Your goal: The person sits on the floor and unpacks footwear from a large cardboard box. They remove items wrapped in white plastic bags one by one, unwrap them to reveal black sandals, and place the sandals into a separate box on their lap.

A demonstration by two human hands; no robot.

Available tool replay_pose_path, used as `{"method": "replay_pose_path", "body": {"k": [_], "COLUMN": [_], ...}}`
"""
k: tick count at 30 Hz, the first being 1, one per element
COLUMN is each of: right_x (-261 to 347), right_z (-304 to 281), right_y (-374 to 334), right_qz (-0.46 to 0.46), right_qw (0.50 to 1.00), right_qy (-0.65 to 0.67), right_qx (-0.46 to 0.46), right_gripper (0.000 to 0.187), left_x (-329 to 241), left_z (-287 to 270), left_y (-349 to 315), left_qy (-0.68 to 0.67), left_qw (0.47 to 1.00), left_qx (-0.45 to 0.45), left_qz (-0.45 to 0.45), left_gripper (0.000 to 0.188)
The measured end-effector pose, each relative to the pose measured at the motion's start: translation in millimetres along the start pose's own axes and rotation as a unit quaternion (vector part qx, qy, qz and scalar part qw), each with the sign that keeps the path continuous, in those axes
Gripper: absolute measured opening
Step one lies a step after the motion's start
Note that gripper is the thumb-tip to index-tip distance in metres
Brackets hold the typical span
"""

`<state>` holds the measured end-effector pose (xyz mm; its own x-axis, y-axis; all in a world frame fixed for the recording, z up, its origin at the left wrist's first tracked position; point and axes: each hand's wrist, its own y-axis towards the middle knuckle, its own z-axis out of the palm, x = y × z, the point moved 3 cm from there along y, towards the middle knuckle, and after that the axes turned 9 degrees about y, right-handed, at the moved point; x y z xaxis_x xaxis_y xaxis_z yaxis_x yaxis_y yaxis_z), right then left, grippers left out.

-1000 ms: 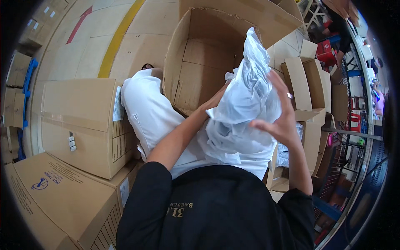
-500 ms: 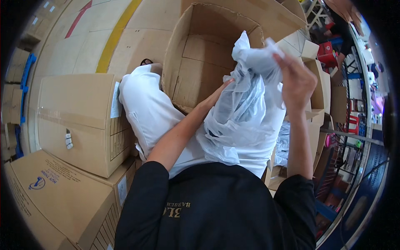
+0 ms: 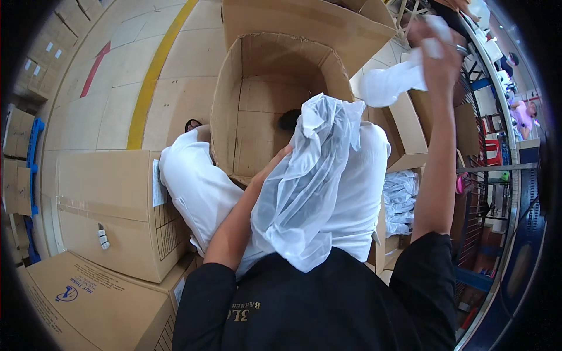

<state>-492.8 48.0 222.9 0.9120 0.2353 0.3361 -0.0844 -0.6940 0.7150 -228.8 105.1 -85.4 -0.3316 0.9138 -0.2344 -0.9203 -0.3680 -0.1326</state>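
Observation:
A crumpled translucent plastic bag lies across my lap, its bunched top standing up between my knees. My left hand grips it from the left side, with most fingers hidden behind the film. Up at the right, my right hand, smeared by motion, is closed on a piece of white plastic film that trails to the left. An open cardboard box stands in front of my knees. A small dark object shows against its inside, just left of the bag's top; I cannot tell what it is.
Closed cardboard boxes are stacked at my left. On the right, an open carton holds several plastic-wrapped items, with more open cartons beyond. A wire rack runs along the right. A yellow line crosses the tiled floor.
My right hand has swung up and right, drawing the white film away from the bag. The bag hangs longer and lower over my lap. The dark object has appeared at the box.

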Motion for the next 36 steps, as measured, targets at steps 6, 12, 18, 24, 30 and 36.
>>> {"method": "replay_pose_path", "body": {"k": [6, 12, 18, 24, 30, 36], "right_x": [58.0, 49.3, 40.1, 59.2, 98.4, 144.1], "right_z": [118.8, 124.3, 93.7, 47.6, 5.0, 24.8], "right_y": [-85.0, -82.8, -30.2, 19.7, 41.4, 1.5], "right_qz": [0.094, 0.21, 0.101, -0.083, -0.071, -0.13], "right_qw": [0.878, 0.876, 0.964, 0.991, 0.966, 0.981], "right_qy": [0.232, 0.213, 0.188, 0.1, 0.227, 0.118], "right_qx": [0.409, 0.379, 0.156, -0.032, -0.103, -0.085], "right_gripper": [0.027, 0.014, 0.02, 0.005, 0.01, 0.013], "left_x": [-4.0, -0.8, 4.5, 2.1, 1.3, -0.9], "left_z": [-5.1, -1.2, -0.2, -7.8, -2.8, -15.1], "left_y": [-8.7, 7.1, 8.4, 14.0, 23.1, 15.0], "left_qy": [0.007, 0.018, -0.004, -0.009, 0.031, -0.026], "left_qw": [1.0, 0.999, 0.997, 0.995, 0.996, 0.995], "left_qx": [-0.017, -0.012, -0.025, -0.063, -0.081, -0.089], "left_qz": [-0.012, -0.039, -0.067, -0.081, -0.009, -0.039], "left_gripper": [0.052, 0.054, 0.055, 0.055, 0.051, 0.05]}}
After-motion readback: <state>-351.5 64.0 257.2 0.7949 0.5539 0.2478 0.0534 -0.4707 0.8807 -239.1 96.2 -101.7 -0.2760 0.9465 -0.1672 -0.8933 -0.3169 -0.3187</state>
